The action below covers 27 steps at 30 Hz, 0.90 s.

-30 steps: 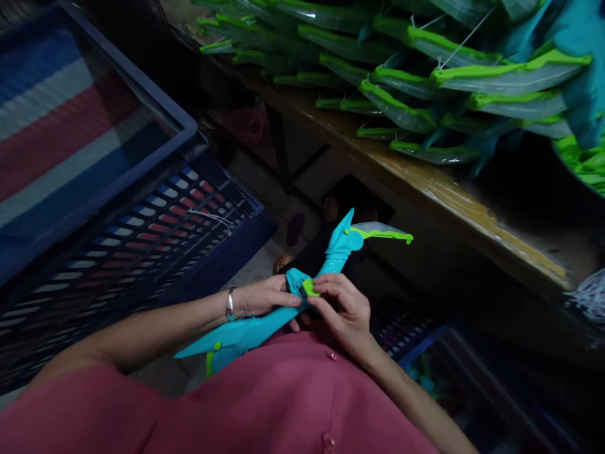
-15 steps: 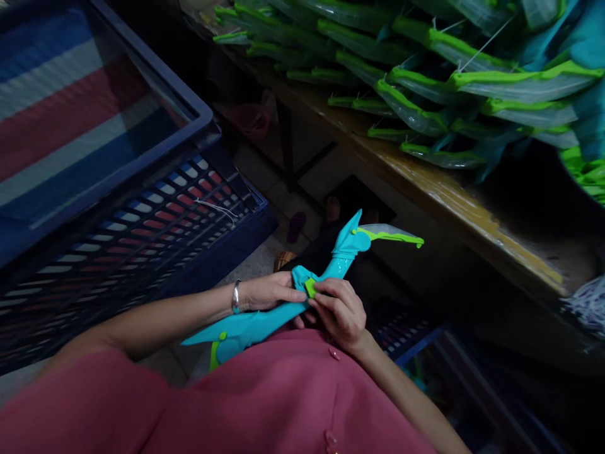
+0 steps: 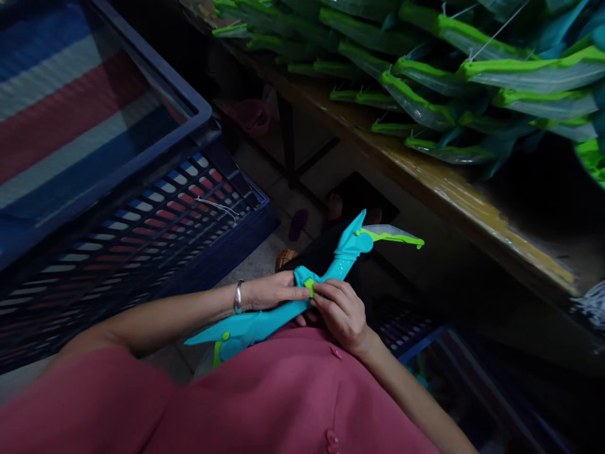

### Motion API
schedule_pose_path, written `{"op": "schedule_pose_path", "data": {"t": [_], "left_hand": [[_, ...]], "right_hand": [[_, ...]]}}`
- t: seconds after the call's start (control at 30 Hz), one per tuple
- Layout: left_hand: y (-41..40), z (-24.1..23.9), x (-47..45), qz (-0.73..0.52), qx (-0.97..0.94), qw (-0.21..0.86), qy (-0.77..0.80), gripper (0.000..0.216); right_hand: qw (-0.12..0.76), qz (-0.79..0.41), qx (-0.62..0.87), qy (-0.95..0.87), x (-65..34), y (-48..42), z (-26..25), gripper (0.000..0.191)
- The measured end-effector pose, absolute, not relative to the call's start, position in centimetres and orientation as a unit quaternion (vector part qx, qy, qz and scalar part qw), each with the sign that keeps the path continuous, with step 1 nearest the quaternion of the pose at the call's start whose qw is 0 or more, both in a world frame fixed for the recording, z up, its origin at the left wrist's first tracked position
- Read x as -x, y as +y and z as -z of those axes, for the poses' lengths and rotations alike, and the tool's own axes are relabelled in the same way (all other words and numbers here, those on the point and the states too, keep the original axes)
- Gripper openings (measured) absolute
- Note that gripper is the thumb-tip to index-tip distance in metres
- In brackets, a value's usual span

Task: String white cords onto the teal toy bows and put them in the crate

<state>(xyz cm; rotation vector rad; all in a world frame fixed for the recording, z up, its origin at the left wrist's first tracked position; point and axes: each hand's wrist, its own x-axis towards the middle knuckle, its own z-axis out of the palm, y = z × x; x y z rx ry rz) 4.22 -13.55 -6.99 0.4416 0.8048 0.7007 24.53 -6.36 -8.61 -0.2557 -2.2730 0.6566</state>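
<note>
Across my lap lies a turquoise plastic toy bow [image 3: 274, 320], with a clear, green-edged limb [image 3: 394, 235] at its far end. My left hand [image 3: 271, 291] is closed around the bow's middle, its thumb against a small bright green piece [image 3: 309, 285] set there. From the other side, my right hand [image 3: 344, 315] has its fingers bent and pressed at the green piece and the grip. The fingertips under the bow are mostly hidden. The near limb is partly covered by my shirt.
A large blue plastic crate [image 3: 155, 233] with a striped sheet stands on the left. Many similar green and turquoise bows [image 3: 425, 107] are piled on the wooden table [image 3: 425, 180]. White strings [image 3: 590, 309] lie at its right corner. Another blue crate [image 3: 439, 340] sits low right.
My left thumb has shifted slightly further onto the green piece. Both hands stay on the bow, and the view has moved a little.
</note>
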Motion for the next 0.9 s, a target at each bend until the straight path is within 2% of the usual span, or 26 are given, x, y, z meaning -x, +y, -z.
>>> {"op": "schedule_pose_path", "data": {"t": [0.1, 0.23, 0.27, 0.37, 0.43, 0.53, 0.6, 0.9], "left_hand": [[-13.3, 7.0, -4.2, -0.312, -0.27, 0.789, 0.455, 0.049], [-13.0, 7.2, -4.0, -0.292, -0.38, 0.694, 0.537, 0.035], [-13.1, 7.4, -4.0, -0.287, -0.385, 0.689, 0.542, 0.033], [-13.2, 8.0, -4.0, -0.27, -0.388, 0.688, 0.551, 0.03], [-13.3, 8.4, -4.1, -0.262, -0.391, 0.683, 0.559, 0.027], [-13.3, 9.0, -4.3, -0.256, -0.392, 0.681, 0.563, 0.022], [-13.3, 9.3, -4.3, -0.256, -0.391, 0.682, 0.563, 0.021], [-13.2, 10.0, -4.0, -0.262, -0.368, 0.71, 0.54, 0.021]], "right_hand": [[0.358, -0.262, 0.096, -0.891, -24.5, -6.3, 8.4, 0.021], [0.321, -0.298, 0.18, -0.881, -24.4, -6.7, 8.3, 0.012], [0.306, -0.29, 0.214, -0.881, -24.4, -6.7, 8.2, 0.017], [0.238, -0.22, 0.256, -0.911, -24.2, -6.1, 7.6, 0.047], [0.165, -0.186, 0.214, -0.945, -23.7, -5.1, 6.9, 0.054], [0.027, -0.179, 0.123, -0.976, -22.3, -3.2, 6.0, 0.038], [-0.033, -0.181, 0.081, -0.98, -21.4, -2.1, 5.7, 0.031], [-0.095, -0.206, -0.016, -0.974, -19.3, 0.4, 5.6, 0.039]]}}
